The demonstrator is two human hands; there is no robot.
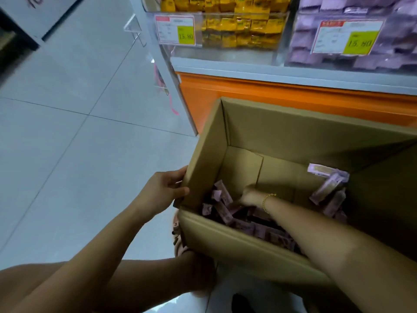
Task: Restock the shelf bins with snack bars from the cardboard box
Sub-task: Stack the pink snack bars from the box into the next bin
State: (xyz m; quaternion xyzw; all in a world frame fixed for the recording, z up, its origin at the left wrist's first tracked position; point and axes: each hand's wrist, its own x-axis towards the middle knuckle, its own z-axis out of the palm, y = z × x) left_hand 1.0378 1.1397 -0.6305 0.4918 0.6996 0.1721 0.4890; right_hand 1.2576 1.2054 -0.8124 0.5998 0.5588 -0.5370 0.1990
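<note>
Snack bars (222, 207): purple-wrapped, loose on the bottom of the cardboard box (228, 237), lower centre of the frame. One heap along the near wall, a smaller heap (328, 193) against the right wall, bare cardboard between.

Clamped at the edge of the left wall by the left hand (165, 188), fingers and thumb curled on the cardboard. Deep inside, among the near heap: the right hand (249, 196), gold bracelet (268, 201) at the wrist, blurred; impossible to tell whether closed on any bars or merely reaching.

At upper right, a clear shelf bin (352, 53) of purple packs behind a price tag (347, 37); at upper centre, a second bin (239, 30) of yellow packs.

Probably gathering a handful. Likely trouble from here:
- too full a grab of slick wrappers, hence bars dropped onto the tiled floor (67, 154) on the lift
- a box seemingly tilted and steadied one-handed, so apt to tip and spill on a slackened grip
- purple bars landing among the yellow packs through careless aim, the bins being side by side
</note>
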